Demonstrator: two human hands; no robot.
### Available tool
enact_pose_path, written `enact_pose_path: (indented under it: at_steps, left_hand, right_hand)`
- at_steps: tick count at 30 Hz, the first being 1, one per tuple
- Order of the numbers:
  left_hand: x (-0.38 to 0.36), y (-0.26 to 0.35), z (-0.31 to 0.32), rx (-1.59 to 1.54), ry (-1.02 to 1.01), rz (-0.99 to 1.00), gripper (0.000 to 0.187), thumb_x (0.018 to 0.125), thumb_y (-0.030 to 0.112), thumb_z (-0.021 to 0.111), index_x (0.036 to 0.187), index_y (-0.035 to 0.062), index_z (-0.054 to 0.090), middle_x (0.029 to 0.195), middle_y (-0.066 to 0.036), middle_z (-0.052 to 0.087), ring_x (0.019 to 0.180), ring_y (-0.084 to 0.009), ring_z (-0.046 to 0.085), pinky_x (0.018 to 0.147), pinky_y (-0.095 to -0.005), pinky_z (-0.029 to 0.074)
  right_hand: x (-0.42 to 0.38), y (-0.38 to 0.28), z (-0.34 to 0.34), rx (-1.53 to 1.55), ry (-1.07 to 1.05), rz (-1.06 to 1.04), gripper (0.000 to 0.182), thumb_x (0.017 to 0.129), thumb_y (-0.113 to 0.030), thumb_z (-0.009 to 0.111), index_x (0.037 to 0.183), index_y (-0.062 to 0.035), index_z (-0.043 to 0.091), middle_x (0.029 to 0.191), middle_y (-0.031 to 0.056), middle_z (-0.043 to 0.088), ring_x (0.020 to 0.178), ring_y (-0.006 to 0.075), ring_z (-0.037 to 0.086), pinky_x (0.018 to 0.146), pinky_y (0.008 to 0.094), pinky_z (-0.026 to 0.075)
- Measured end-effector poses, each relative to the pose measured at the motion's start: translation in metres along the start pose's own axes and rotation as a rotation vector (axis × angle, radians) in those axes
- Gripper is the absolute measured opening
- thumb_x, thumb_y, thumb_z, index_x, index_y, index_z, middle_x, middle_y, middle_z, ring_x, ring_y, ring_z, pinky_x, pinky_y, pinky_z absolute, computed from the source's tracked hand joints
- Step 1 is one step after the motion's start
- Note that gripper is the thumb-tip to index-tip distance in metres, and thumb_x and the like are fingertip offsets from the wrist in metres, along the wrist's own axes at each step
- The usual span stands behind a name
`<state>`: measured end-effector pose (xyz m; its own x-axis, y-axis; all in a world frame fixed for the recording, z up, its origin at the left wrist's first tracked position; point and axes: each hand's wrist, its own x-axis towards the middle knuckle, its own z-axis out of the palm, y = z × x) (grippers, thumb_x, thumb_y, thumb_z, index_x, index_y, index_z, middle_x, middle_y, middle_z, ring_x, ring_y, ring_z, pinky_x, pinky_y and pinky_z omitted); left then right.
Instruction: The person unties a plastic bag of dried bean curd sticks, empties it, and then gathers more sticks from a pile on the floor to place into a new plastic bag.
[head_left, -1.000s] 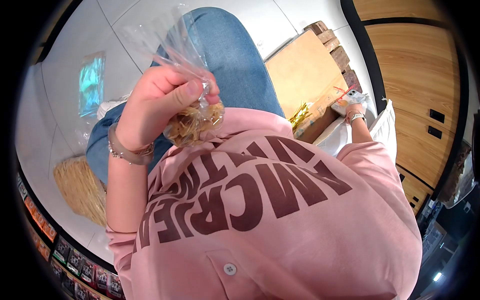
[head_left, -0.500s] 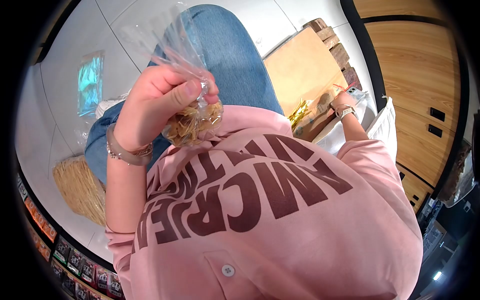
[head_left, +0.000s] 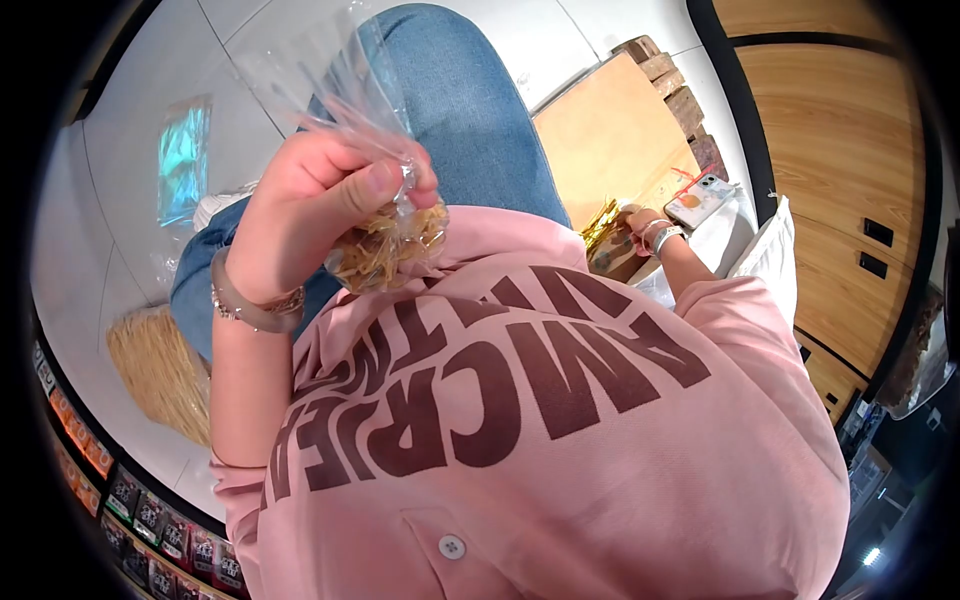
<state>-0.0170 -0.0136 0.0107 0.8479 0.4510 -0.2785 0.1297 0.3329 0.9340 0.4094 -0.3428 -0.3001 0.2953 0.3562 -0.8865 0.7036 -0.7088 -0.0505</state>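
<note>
My left hand (head_left: pixel 330 200) is closed round the gathered neck of a clear plastic bag (head_left: pixel 388 240). Its bulging lower part holds crinkled golden-brown pieces, while the loose top fans out above my fist. Over on the right, my right hand (head_left: pixel 652 230) has its fingers bent against a bundle of shiny gold ties (head_left: pixel 604 230) at the near edge of a tan board or box (head_left: pixel 600 130). Exactly how many strands the fingers pinch is too small to make out. A phone (head_left: pixel 700 203) lies just beyond that hand, beside a thin red string (head_left: pixel 692 181).
Wooden blocks (head_left: pixel 685 110) line the board's far right side. A straw-coloured fibre bundle (head_left: pixel 160 370) and a packet of shiny bluish film (head_left: pixel 183 165) lie on the pale floor at left. White fabric (head_left: pixel 768 250) sits beside my right arm. Wooden cabinets (head_left: pixel 820 130) stand at right.
My right hand has moved left from beside the phone to the gold ties, uncovering the phone. My left hand keeps its hold on the bag.
</note>
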Motion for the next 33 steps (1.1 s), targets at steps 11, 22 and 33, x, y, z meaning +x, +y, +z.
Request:
enact_pose_path:
  at_steps: [11,22,33]
  left_hand:
    - [-0.003,0.000,0.000,0.027,0.004,0.078,0.027,0.081,0.025,0.054,0.075,-0.0003,0.058,0.074,-0.005,0.057,0.072,-0.0130,0.051,0.069,-0.0247,0.039]
    - [-0.007,-0.006,-0.009,-0.102,-0.053,0.146,0.024,0.084,0.019,0.055,0.084,-0.0051,0.060,0.083,-0.007,0.060,0.078,-0.0117,0.054,0.072,-0.0246,0.043]
    - [-0.025,-0.017,-0.038,0.155,0.326,0.617,0.027,0.085,0.026,0.053,0.082,0.0012,0.062,0.117,-0.012,0.048,0.103,-0.0202,0.047,0.084,-0.0307,0.038]
  right_hand:
    - [-0.044,-0.042,-0.029,0.327,0.123,0.358,0.020,0.077,-0.014,0.049,0.085,-0.0031,0.063,0.072,0.0171,0.060,0.066,0.0288,0.059,0.056,0.0396,0.046]
    - [-0.166,-0.195,-0.186,0.305,0.823,-0.444,0.014,0.076,-0.011,0.059,0.068,0.0005,0.059,0.053,-0.0009,0.051,0.050,0.0048,0.046,0.048,0.0220,0.039]
    - [-0.253,-0.412,-0.119,1.182,0.591,-1.256,0.004,0.081,-0.002,0.057,0.084,0.0008,0.059,0.065,-0.0015,0.054,0.053,0.0025,0.044,0.047,0.0161,0.034]
